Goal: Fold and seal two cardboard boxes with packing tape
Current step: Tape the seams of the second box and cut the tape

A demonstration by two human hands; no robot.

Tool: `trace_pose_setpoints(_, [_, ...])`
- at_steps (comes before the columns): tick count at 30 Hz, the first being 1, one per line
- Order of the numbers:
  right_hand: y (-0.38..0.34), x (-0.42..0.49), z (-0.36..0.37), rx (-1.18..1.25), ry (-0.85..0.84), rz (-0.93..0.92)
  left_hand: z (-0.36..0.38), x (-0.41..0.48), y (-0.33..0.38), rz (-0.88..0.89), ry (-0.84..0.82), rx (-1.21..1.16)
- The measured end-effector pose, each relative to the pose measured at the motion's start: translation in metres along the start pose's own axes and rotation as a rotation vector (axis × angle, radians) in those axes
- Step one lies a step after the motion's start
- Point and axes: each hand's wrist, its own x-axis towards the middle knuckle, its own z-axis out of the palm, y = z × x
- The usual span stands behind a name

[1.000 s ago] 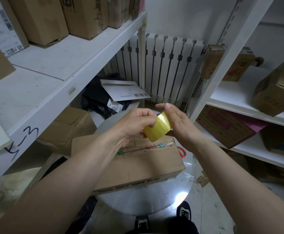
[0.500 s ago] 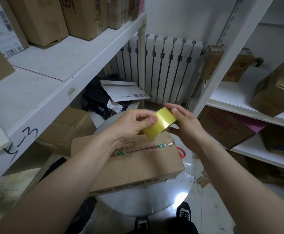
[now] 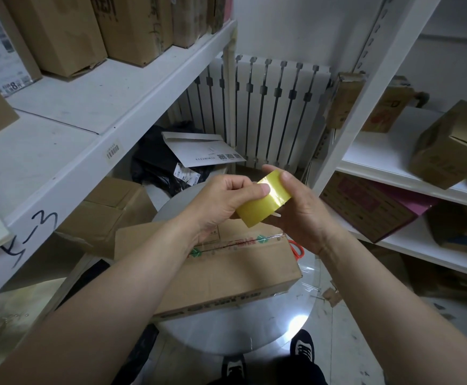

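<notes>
- A glossy, yellowish, translucent roll of packing tape (image 3: 264,202), cylindrical in shape, was held at the centre of the frame, above the box.
- The left hand (image 3: 221,201) was curled against the roll's near side, with the thumb pressed on its shiny outer face.
- The right hand (image 3: 299,212) was wrapped round the roll's far side, with fingertips hooked over the upper edge.
- A flat brown cardboard box (image 3: 226,273) was laid on a round, glossy white table (image 3: 226,337) below centre; clear tape with red and green print was seen along its top seam.
- White shelves (image 3: 101,101) bearing matte cartons (image 3: 60,31) were seen at both sides, and a ribbed radiator (image 3: 276,112) at upper centre.
</notes>
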Motion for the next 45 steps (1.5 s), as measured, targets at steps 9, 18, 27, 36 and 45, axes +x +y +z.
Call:
trace_pose_setpoints(9, [-0.001, 0.000, -0.007, 0.020, -0.045, -0.043, -0.003, -0.005, 0.000, 0.069, -0.108, 0.091])
trace_pose_setpoints(18, [-0.006, 0.001, -0.016, -0.087, -0.076, 0.071, -0.013, -0.005, -0.005, 0.120, -0.186, 0.171])
trace_pose_setpoints(27, [-0.004, 0.000, -0.026, -0.174, -0.128, 0.154, -0.018, -0.006, -0.005, 0.105, -0.215, 0.213])
trace_pose_setpoints(36, [-0.002, -0.002, -0.022, -0.338, -0.105, 0.028, -0.015, -0.005, -0.008, 0.106, -0.192, 0.268])
trace_pose_setpoints(45, [0.005, -0.002, -0.009, -0.650, 0.014, -0.088, -0.006, 0.001, -0.015, 0.063, 0.021, 0.342])
